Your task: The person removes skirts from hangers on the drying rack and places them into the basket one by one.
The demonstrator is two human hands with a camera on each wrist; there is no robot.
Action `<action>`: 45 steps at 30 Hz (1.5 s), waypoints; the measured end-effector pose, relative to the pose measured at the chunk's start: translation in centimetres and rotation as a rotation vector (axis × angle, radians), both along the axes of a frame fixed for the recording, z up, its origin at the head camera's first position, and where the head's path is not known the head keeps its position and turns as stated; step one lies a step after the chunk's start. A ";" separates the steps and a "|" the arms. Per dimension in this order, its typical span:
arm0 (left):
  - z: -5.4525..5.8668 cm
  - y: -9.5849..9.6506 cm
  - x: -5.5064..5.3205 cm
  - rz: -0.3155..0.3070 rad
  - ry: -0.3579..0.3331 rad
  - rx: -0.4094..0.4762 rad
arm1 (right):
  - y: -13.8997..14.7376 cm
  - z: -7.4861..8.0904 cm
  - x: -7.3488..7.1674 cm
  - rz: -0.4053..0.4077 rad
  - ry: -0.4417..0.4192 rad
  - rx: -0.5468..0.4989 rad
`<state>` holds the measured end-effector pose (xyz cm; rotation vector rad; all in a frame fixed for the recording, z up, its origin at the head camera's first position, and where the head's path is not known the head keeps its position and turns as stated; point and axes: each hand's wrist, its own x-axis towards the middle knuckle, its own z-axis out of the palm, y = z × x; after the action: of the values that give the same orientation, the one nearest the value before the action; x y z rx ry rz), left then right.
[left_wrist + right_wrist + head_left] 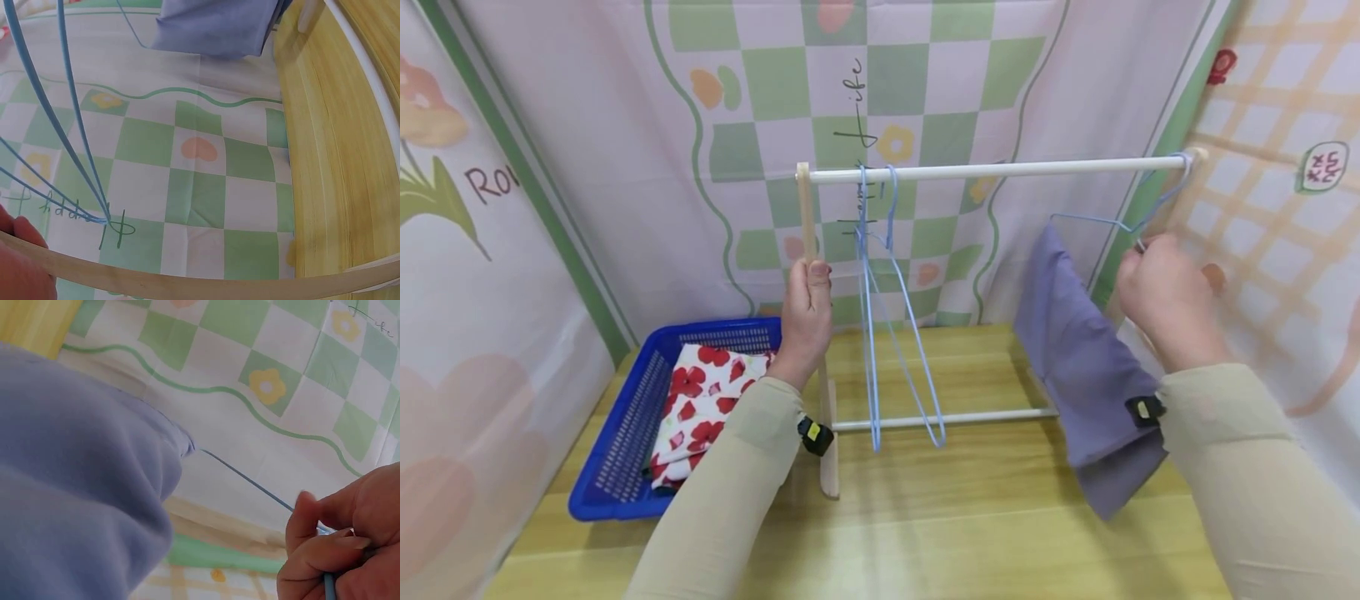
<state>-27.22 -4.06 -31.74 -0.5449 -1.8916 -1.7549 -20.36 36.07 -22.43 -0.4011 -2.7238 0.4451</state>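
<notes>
A small clothes rack has a white top rail (1000, 170) and wooden end posts. My left hand (805, 321) grips its left post (808, 217), thumb pointing up. At the right end, my right hand (1172, 300) pinches a blue wire hanger (1090, 219) just below its hook, which loops over the rail. Purple-grey cloth (1067, 358) drapes from that hanger, and in the right wrist view the cloth (81, 475) fills the left side. Bare blue hangers (871, 358) hang from the rail near the left post.
A blue plastic basket (613, 433) stands left of the rack on the wooden table (925, 517), holding folded white cloth with red flowers (700, 408). A white lower bar (992, 417) joins the rack's posts. Printed curtains (917, 75) surround the table.
</notes>
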 end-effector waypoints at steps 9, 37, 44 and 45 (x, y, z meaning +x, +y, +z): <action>0.1 0.1 0.0 -0.004 0.011 0.007 | -0.6 0.1 -0.7 0.044 0.023 -0.022; 0.0 0.0 0.2 0.010 -0.013 -0.004 | -5.2 -0.2 -0.3 0.144 0.000 -0.104; 0.1 0.0 0.3 0.005 -0.013 -0.004 | -6.2 -0.3 -0.3 0.158 -0.010 -0.098; 0.1 0.0 0.3 0.004 -0.013 -0.006 | -6.3 -0.3 -0.3 0.161 -0.014 -0.100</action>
<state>-26.87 -4.07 -31.66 -0.5329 -1.9060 -1.7553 -20.71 29.73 -22.77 -0.2116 -2.7667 0.6256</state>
